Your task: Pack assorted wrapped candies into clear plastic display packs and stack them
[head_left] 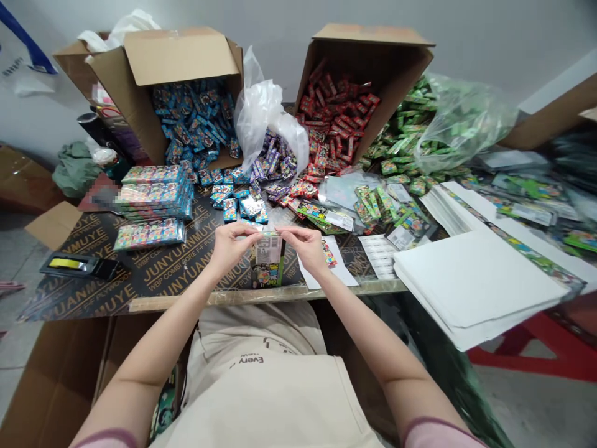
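Both hands meet over the table's near edge on a clear-wrapped bundle of small colourful packs that stands upright. My left hand pinches its top left corner with curled fingers. My right hand pinches the top right corner the same way. A white label with a barcode shows on the bundle's upper face. A sheet of white stickers lies just right of my right hand, with a small colourful pack on it.
The dark printed table board carries stacked wrapped bundles at left and a black-and-yellow tool. Tipped cartons spill blue packs and red packs; purple and green packs lie beside. White sheets are stacked at right.
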The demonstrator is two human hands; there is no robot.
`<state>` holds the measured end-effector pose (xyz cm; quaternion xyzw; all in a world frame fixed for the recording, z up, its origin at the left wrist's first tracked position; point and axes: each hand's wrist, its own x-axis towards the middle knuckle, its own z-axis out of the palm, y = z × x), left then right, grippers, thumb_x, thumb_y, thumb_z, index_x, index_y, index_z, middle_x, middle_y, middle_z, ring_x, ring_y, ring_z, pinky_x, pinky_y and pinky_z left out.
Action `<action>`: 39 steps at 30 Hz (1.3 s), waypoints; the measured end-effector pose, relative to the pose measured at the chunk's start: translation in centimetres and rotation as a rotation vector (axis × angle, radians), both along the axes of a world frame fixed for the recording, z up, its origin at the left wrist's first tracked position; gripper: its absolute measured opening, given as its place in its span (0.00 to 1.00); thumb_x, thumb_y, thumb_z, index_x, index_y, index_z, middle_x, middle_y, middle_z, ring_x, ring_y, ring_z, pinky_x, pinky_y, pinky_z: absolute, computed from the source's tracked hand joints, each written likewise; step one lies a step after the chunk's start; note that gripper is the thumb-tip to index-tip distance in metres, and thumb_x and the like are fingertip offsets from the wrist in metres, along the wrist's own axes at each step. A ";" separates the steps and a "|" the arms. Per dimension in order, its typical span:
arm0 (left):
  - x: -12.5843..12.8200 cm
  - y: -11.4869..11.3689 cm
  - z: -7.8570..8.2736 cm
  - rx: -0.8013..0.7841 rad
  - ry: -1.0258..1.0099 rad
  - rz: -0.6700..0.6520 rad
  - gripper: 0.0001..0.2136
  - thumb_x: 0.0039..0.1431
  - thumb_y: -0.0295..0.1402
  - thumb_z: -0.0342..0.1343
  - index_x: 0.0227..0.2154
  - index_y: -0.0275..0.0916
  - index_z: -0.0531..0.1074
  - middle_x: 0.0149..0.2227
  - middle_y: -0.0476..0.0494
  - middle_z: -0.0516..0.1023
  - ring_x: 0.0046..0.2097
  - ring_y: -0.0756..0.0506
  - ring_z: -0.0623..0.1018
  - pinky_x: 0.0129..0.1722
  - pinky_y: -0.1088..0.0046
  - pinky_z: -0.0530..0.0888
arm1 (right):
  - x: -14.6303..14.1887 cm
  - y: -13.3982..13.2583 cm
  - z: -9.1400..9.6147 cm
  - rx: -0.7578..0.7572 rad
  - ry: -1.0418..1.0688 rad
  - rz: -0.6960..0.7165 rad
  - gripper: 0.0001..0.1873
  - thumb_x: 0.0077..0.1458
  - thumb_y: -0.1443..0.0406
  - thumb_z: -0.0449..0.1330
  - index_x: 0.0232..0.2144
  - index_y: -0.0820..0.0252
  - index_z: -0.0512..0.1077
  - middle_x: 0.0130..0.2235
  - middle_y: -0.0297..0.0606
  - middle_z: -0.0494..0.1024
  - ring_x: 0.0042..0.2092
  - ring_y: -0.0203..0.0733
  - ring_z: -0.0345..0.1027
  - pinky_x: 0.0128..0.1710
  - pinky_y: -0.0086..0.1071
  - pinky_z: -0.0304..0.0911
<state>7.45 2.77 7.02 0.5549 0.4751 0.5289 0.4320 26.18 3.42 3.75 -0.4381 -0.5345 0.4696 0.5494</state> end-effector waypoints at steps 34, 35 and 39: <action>-0.1 0.0 -1.3 0.618 0.766 -0.179 0.11 0.63 0.31 0.50 0.40 0.43 0.79 0.30 0.46 0.66 0.32 0.48 0.67 0.31 0.71 0.66 | 12.3 6.3 -8.3 0.100 -1.648 0.124 0.13 0.63 0.65 0.51 0.37 0.60 0.76 0.42 0.45 0.72 0.47 0.49 0.57 0.44 0.40 0.45; -0.1 0.0 -1.3 0.620 0.765 -0.178 0.11 0.63 0.31 0.50 0.40 0.43 0.79 0.30 0.46 0.66 0.32 0.48 0.67 0.31 0.72 0.66 | 12.2 6.1 -8.1 0.093 -1.658 0.125 0.13 0.63 0.66 0.51 0.38 0.60 0.75 0.42 0.46 0.72 0.47 0.50 0.58 0.45 0.41 0.46; -0.1 -0.1 -1.2 0.612 0.763 -0.181 0.11 0.63 0.30 0.51 0.40 0.43 0.79 0.30 0.46 0.66 0.32 0.48 0.67 0.31 0.71 0.66 | 11.0 5.2 -7.0 0.039 -1.698 0.098 0.13 0.60 0.69 0.51 0.39 0.66 0.75 0.44 0.54 0.73 0.50 0.55 0.59 0.48 0.44 0.49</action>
